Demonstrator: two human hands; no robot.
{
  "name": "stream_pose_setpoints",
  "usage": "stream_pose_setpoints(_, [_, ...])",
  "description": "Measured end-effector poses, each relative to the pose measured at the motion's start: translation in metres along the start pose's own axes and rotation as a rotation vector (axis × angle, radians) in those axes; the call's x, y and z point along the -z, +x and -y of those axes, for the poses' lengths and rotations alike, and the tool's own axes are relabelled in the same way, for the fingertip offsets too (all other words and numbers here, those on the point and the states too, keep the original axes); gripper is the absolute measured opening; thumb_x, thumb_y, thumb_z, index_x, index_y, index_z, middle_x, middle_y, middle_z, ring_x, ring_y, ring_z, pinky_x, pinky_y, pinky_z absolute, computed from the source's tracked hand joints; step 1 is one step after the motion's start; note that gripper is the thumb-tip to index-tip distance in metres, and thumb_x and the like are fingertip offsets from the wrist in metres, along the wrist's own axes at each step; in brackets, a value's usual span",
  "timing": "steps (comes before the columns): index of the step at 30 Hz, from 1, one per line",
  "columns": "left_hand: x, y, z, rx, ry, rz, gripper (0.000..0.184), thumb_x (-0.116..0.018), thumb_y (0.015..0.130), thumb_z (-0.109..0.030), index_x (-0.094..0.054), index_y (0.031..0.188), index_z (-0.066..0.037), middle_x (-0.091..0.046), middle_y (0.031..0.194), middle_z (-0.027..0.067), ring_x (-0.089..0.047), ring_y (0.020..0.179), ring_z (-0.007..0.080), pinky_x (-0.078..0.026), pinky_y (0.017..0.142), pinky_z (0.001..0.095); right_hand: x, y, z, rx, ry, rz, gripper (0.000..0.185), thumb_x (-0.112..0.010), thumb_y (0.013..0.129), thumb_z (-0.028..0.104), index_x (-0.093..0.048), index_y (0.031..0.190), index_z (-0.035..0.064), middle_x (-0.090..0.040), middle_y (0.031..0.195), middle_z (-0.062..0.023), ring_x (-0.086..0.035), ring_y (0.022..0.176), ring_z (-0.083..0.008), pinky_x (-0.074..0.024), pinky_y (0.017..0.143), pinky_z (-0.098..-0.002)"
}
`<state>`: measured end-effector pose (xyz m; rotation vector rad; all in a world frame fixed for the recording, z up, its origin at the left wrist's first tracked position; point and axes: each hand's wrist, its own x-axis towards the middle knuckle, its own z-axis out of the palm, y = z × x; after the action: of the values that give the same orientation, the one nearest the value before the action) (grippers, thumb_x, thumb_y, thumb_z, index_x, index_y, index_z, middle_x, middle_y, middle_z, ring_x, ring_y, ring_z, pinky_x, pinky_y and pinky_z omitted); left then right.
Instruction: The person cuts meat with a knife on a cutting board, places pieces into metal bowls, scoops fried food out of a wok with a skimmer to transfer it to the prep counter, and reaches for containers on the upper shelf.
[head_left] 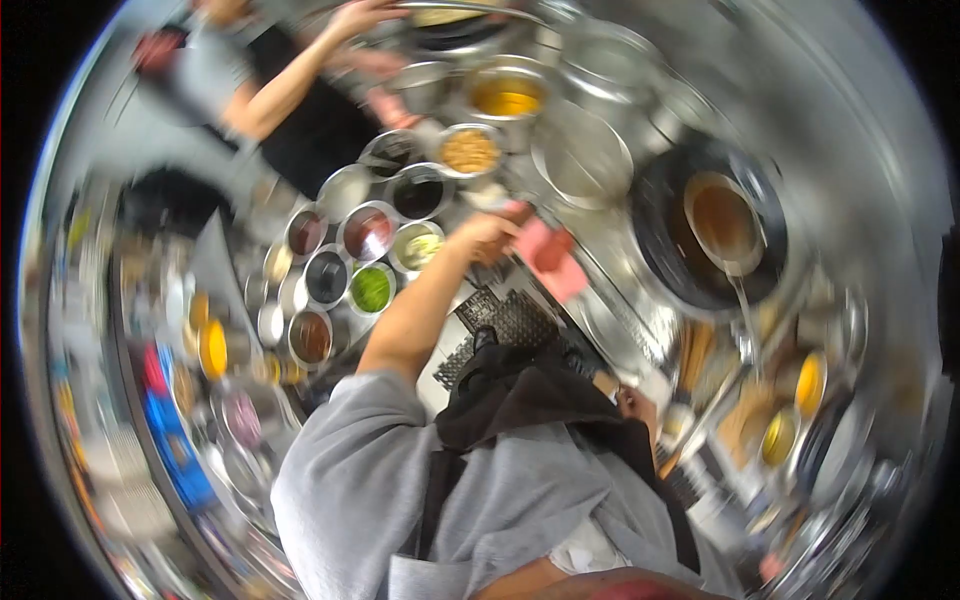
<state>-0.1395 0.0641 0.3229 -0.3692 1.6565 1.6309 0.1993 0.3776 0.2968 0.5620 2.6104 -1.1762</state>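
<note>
My left hand (488,238) reaches forward between the sauce pots and the stove edge. Its fingers are curled, and motion blurs what is in them. Close to its fingertips, a pink cloth (552,262) lies along the metal edge. Just left of the hand stands a pot with pale yellow chopped food (418,246), beside a pot of chopped greens (371,288). My right hand (635,404) is low beside my apron, near the stove's front edge; its fingers are mostly hidden. Further right, a ladle (723,222) of brown liquid rests in a dark wok (665,255).
Several pots of dark and red sauces (368,232) crowd the left. Behind them are a pot of tan pieces (469,150) and one of yellow liquid (506,97). A wooden-handled tool (705,425) lies at lower right. Another person (300,110) stands at upper left.
</note>
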Motion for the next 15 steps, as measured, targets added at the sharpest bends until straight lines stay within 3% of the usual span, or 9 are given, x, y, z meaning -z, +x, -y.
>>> stream_pose_setpoints(3, [0.039,0.065,0.067,-0.138,-0.381,0.359,0.041,-0.062,0.087,-0.031,-0.059,0.124,-0.013,-0.062,0.119,0.0089,-0.062,0.083,0.0204,-0.049,0.066,0.0351,-0.028,0.059,0.043,0.269,-0.208,0.194,0.028,-0.061,0.088,0.018,-0.064,0.111,0.0018,-0.068,0.080,-0.0140,-0.066,0.069,-0.0192,-0.0508,0.066,-0.0317])
stream_pose_setpoints(4, [0.049,-0.005,0.030,-0.010,-0.058,0.223,0.046,-0.064,0.085,-0.040,-0.060,0.122,-0.014,-0.065,0.110,0.0084,-0.063,0.079,0.0210,-0.050,0.064,0.0359,-0.034,0.073,0.071,0.343,-0.272,0.264,0.028,-0.061,0.088,0.018,-0.063,0.111,0.0016,-0.068,0.080,-0.0138,-0.066,0.069,-0.0190,-0.0506,0.066,-0.0314])
stream_pose_setpoints(5, [0.067,0.027,0.060,-0.107,-0.031,0.224,0.045,-0.065,0.081,-0.047,-0.067,0.109,-0.012,-0.068,0.093,0.0074,-0.062,0.070,0.0212,-0.049,0.058,0.0371,-0.041,0.085,0.102,0.416,-0.335,0.338,0.028,-0.061,0.088,0.017,-0.063,0.111,0.0013,-0.068,0.080,-0.0135,-0.066,0.068,-0.0187,-0.0505,0.065,-0.0312])
stream_pose_setpoints(7, [0.078,0.036,0.090,-0.343,0.585,0.030,0.036,-0.066,0.076,-0.041,-0.070,0.088,-0.007,-0.065,0.071,0.0070,-0.059,0.060,0.0212,-0.047,0.051,0.0370,-0.064,0.105,0.167,0.573,-0.447,0.495,0.028,-0.061,0.088,0.017,-0.063,0.111,0.0009,-0.067,0.080,-0.0131,-0.065,0.068,-0.0182,-0.0501,0.065,-0.0308])
stream_pose_setpoints(9, [0.098,-0.033,0.105,-0.146,0.690,-0.048,0.053,-0.065,0.075,-0.043,-0.063,0.115,-0.007,-0.066,0.095,0.0101,-0.063,0.081,0.0240,-0.050,0.069,0.0392,-0.094,0.115,0.229,0.734,-0.536,0.661,0.028,-0.060,0.088,0.017,-0.063,0.111,0.0005,-0.067,0.080,-0.0127,-0.064,0.067,-0.0177,-0.0498,0.064,-0.0304])
stream_pose_setpoints(10, [0.111,-0.046,0.132,-0.189,0.580,-0.014,0.062,-0.063,0.077,-0.044,-0.054,0.126,-0.006,-0.062,0.112,0.0127,-0.061,0.093,0.0269,-0.050,0.075,0.0415,-0.113,0.117,0.256,0.809,-0.569,0.735,0.028,-0.060,0.088,0.016,-0.063,0.111,0.0002,-0.067,0.080,-0.0125,-0.064,0.066,-0.0175,-0.0496,0.064,-0.0302])
stream_pose_setpoints(12, [0.135,0.018,0.235,-0.357,0.665,-0.138,0.063,-0.061,0.081,-0.042,-0.049,0.130,-0.005,-0.059,0.120,0.0156,-0.060,0.097,0.0326,-0.049,0.078,0.0443,-0.147,0.110,0.294,0.943,-0.608,0.868,0.027,-0.060,0.089,0.016,-0.063,0.110,-0.0002,-0.067,0.080,-0.0121,-0.063,0.066,-0.0169,-0.0493,0.063,-0.0298])
stream_pose_setpoints(14, [0.151,-0.109,0.284,-0.064,0.275,-0.066,0.060,-0.064,0.081,-0.040,-0.052,0.129,-0.005,-0.059,0.123,0.0146,-0.054,0.110,0.0305,-0.043,0.091,0.0467,-0.178,0.095,0.318,1.042,-0.626,0.980,0.027,-0.060,0.089,0.016,-0.063,0.110,-0.0006,-0.067,0.079,-0.0117,-0.063,0.065,-0.0164,-0.0490,0.062,-0.0294])
stream_pose_setpoints(15, [0.158,-0.077,0.363,0.054,0.117,-0.116,0.059,-0.063,0.081,-0.043,-0.057,0.125,-0.004,-0.056,0.129,0.0150,-0.053,0.114,0.0293,-0.043,0.090,0.0451,-0.190,0.087,0.322,1.077,-0.620,1.031,0.027,-0.060,0.089,0.015,-0.063,0.110,-0.0009,-0.067,0.079,-0.0114,-0.062,0.064,-0.0162,-0.0488,0.062,-0.0292])
